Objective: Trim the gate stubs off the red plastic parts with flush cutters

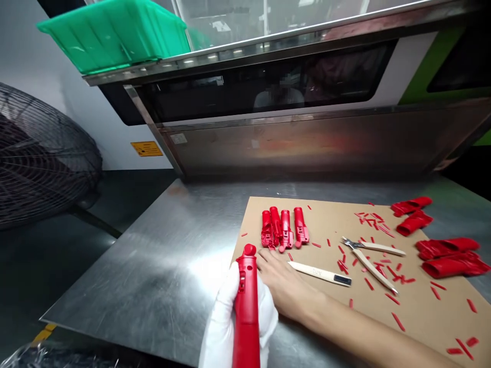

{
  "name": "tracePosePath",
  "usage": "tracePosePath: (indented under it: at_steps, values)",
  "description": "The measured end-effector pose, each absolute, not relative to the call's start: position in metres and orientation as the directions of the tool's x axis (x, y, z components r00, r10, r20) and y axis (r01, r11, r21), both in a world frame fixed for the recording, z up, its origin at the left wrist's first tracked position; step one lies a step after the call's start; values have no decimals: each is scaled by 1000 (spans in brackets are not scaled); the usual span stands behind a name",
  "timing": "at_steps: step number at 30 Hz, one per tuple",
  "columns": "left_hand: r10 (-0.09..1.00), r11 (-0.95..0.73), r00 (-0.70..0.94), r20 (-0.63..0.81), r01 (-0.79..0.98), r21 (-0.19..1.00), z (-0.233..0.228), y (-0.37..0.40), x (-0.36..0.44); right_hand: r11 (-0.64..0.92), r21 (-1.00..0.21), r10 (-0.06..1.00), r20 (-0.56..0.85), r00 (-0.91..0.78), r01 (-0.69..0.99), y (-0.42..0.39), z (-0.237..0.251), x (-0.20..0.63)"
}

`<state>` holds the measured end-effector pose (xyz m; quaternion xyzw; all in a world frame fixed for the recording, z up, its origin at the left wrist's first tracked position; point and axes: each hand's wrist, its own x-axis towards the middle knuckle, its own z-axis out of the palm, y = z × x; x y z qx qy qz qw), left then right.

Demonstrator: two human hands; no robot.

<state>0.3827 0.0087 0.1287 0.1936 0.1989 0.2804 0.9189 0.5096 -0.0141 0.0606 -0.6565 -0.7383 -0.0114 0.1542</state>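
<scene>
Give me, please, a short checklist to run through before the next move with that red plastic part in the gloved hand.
1. Left hand grips the long red part: ok.
2. Right hand holds no tool, flat on the cardboard sheet: ok.
3. Knife and cutters lie within reach: ok.
4. Row of four red parts lies orderly: ok.
5. Red offcuts litter the sheet: not ok.
6. Burrs on the held part: cannot tell.

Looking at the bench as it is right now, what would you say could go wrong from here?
The bare right hand lies flat on the cardboard sheet near the knife and the cutters, so a careless sweep might nick it. The red offcuts scattered across the sheet could slide onto the steel table. The long red part in the gloved left hand might knock the row of red pieces.
</scene>
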Motion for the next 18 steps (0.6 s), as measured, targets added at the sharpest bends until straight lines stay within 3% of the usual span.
tracePosePath:
  at_steps: [5,10,14,18]
  values:
    - [610,759,755,-240,-470,450,137,10,378,153,-223,962,257,-93,963,-6,62,503]
    - [632,752,743,-217,-522,403,139,8,380,100,-346,962,271,-2,933,1,70,492]
    - [661,720,712,-237,-514,467,138,9,377,96,-487,949,309,68,868,1,73,507]
    - [688,691,677,-261,-500,522,134,11,375,45,-610,881,397,256,791,-24,95,533]
